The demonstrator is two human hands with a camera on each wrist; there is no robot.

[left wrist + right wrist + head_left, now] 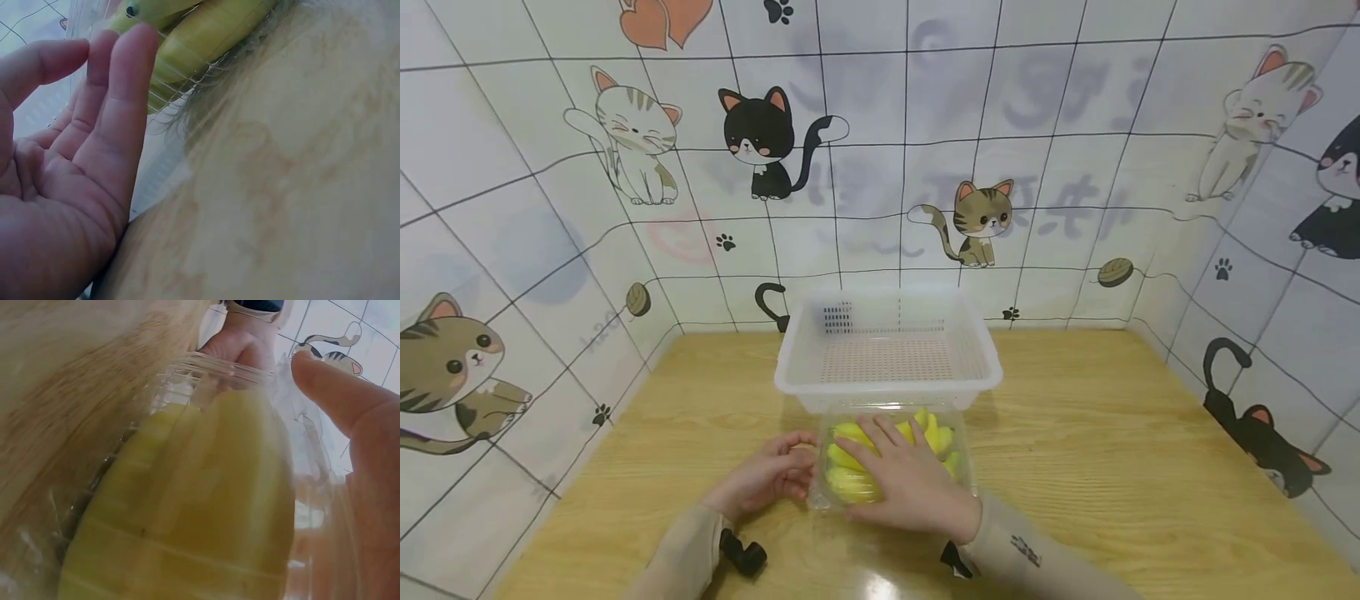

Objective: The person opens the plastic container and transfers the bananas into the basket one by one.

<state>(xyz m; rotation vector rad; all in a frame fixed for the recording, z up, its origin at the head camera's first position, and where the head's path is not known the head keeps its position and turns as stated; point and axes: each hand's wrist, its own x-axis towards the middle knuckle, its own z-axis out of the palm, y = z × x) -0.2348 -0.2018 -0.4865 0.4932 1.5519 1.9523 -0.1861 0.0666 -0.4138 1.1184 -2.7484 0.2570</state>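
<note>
A clear plastic box [822, 498] of small yellow bananas [848, 483] sits on the table, right in front of a white basket. My right hand [910, 483] rests palm down across its lid, fingers spread. At the box's left side is my left hand [775, 473], thumb and fingers loosely bent, fingertips right at the clear wall. In the left wrist view, the fingers [128, 87] overlap the box edge and pinch nothing. Yellow bananas [206, 494] fill the right wrist view behind the clear plastic, with the right thumb [340, 394] along the upper side.
The white perforated basket [786, 367] stands at the back of the wooden table [1090, 467], close against the wall. Cat-print tiled walls [872, 167] enclose the table at the back and both sides.
</note>
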